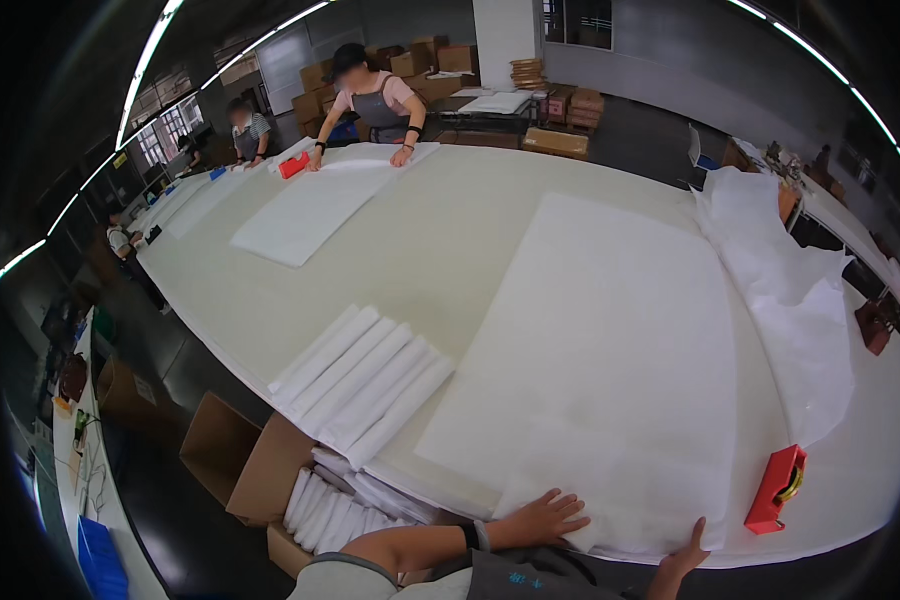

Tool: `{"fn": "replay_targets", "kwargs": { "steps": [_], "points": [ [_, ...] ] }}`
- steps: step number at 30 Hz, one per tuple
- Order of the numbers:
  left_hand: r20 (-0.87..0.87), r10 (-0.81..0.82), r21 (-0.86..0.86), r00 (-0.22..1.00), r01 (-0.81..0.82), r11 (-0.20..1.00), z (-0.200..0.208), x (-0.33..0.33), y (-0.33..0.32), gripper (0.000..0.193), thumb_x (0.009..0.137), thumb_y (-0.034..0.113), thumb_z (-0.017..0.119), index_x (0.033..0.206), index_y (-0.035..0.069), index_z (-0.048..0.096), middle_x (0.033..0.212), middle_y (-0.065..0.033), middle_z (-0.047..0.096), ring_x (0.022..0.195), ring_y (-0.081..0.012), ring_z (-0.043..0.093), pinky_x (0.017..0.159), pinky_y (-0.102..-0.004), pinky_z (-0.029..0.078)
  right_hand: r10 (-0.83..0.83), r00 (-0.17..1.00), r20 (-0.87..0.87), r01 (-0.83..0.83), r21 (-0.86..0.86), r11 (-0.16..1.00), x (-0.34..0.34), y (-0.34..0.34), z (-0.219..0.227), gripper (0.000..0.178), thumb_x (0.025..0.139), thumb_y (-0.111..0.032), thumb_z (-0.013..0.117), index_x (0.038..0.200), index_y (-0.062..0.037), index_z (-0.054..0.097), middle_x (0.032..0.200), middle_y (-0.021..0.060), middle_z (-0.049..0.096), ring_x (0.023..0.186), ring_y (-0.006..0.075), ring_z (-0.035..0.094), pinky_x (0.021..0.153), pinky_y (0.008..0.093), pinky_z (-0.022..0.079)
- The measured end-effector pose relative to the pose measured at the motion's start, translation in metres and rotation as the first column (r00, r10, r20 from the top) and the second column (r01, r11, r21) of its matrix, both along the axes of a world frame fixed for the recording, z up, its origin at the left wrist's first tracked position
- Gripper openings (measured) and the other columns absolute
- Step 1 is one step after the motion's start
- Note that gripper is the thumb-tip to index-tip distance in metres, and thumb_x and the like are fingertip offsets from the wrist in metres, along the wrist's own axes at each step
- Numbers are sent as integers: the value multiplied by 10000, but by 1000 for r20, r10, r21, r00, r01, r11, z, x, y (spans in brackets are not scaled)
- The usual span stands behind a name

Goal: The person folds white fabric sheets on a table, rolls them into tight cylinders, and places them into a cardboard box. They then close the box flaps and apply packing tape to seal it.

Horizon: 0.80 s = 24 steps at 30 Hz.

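A large thin white sheet lies flat on the pale tabletop in front of me. My left hand rests on its near edge with the fingers spread. At the sheet's near right corner is my right hand, one finger stretched out along the edge and the others mostly hidden. A red tape dispenser with a yellowish roll stands to the right of that hand. Left of the sheet, several white rolls lie side by side near the table's edge.
Below the table edge stands an open cardboard box holding more white rolls. A crumpled white sheet drapes over the right side. Across the table, a co-worker handles another white sheet beside a red dispenser.
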<state>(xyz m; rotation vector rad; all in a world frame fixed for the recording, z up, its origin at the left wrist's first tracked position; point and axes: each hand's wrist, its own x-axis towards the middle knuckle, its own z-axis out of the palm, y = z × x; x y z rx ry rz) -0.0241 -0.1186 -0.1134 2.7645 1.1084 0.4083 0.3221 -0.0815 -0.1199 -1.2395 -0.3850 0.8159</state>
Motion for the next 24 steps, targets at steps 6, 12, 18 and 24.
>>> {"fn": "replay_targets", "kwargs": {
  "steps": [6,12,18,24],
  "points": [
    [11,-36,33,999,36,999,-6,0,-4,738,891,439,729,1493,106,462,1628,-145,387,1433,-305,441,1150,-472,389,-111,959,259,145,-116,983,-2,34,-12,568,900,-40,714,1411,54,487,1322,185,613,1162,316,624,1019,457,537],
    [-1,5,31,1000,-5,1000,-12,6,-3,797,833,329,791,1503,68,447,1600,-159,412,1328,-324,496,1068,-437,429,20,900,-436,-41,-40,998,49,20,-45,642,873,-75,701,1465,28,478,1409,206,571,1303,388,561,1120,520,465],
    [-31,32,-163,999,-36,986,1,15,3,900,787,295,819,1546,43,406,1561,-166,442,1332,-327,482,1059,-444,430,308,-236,922,-175,-352,920,2,-10,56,783,784,-362,866,1454,-94,559,1527,170,509,1537,399,314,1264,658,149],
    [61,41,-8,997,-40,999,-4,16,-4,949,791,342,832,1575,61,377,1553,-163,449,1330,-331,485,1070,-463,417,490,-588,644,-300,-736,607,14,3,47,810,494,-381,994,1181,-101,667,1023,81,665,1079,296,635,1067,558,382]
  ]
}}
